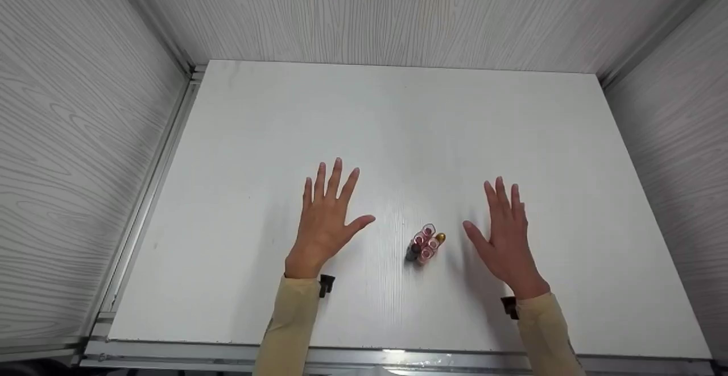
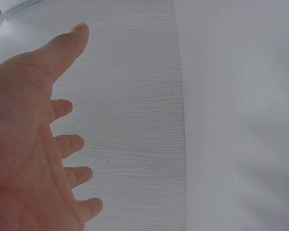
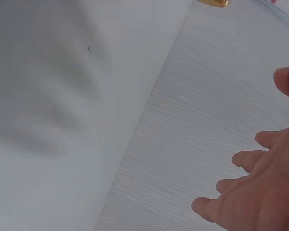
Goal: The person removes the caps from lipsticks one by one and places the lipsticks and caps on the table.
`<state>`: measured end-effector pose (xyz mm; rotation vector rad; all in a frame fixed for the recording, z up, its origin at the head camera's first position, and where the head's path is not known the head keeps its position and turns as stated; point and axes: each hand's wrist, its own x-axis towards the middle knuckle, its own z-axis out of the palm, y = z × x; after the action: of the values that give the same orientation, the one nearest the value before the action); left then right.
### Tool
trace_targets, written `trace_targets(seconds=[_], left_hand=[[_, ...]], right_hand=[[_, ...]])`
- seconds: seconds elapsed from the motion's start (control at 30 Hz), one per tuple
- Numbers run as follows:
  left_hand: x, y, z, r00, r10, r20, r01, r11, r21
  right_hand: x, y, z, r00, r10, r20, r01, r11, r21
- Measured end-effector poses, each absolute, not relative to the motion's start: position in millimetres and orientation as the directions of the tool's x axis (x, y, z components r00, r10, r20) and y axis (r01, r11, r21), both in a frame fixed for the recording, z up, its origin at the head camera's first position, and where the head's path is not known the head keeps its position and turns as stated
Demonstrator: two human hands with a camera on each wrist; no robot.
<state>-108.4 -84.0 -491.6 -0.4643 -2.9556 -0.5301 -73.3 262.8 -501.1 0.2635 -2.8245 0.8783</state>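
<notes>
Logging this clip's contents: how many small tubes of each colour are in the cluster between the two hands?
Pink tubes with clear-looking tops: 4
Gold-topped tube: 1
Dark tube: 1
Total: 6 visible

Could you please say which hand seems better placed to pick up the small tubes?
Probably the right hand: it sits nearer the tubes than the left hand, and only its wrist view shows a gold end.

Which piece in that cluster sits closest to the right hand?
The gold-topped piece, rightmost of all; the dark piece and pink pieces sit farther from the right hand.
</notes>
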Motion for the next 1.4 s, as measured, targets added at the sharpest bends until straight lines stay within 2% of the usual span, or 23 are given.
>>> trace_targets(seconds=[0.27,0.6,0.77,0.97,1.1,1.27,1.4], left_hand=[[-109,-83,-491,-0.949,0.282,0.138,0.313,0.895,0.319],[-110,-82,-493,-0.952,0.286,0.112,0.307,0.888,0.343],[-112,-80,-493,-0.95,0.296,0.105,0.314,0.883,0.348],[-111,-76,-495,-0.942,0.315,0.119,0.336,0.874,0.35],[-110,-65,-489,-0.916,0.368,0.162,0.402,0.855,0.327],[-113,-39,-476,-0.836,0.496,0.233,0.545,0.797,0.259],[-115,-22,-471,-0.785,0.576,0.225,0.617,0.76,0.205]], right_hand=[[-74,250,-513,-0.968,-0.188,0.166,-0.25,0.77,-0.586],[-80,242,-525,-0.919,-0.257,0.298,-0.385,0.745,-0.545],[-81,243,-528,-0.92,-0.239,0.312,-0.379,0.752,-0.54],[-76,245,-526,-0.938,-0.218,0.271,-0.336,0.772,-0.54],[-74,248,-521,-0.945,-0.205,0.254,-0.316,0.774,-0.549],[-77,252,-512,-0.949,-0.178,0.26,-0.299,0.771,-0.562],[-81,252,-506,-0.947,-0.172,0.27,-0.3,0.768,-0.566]])
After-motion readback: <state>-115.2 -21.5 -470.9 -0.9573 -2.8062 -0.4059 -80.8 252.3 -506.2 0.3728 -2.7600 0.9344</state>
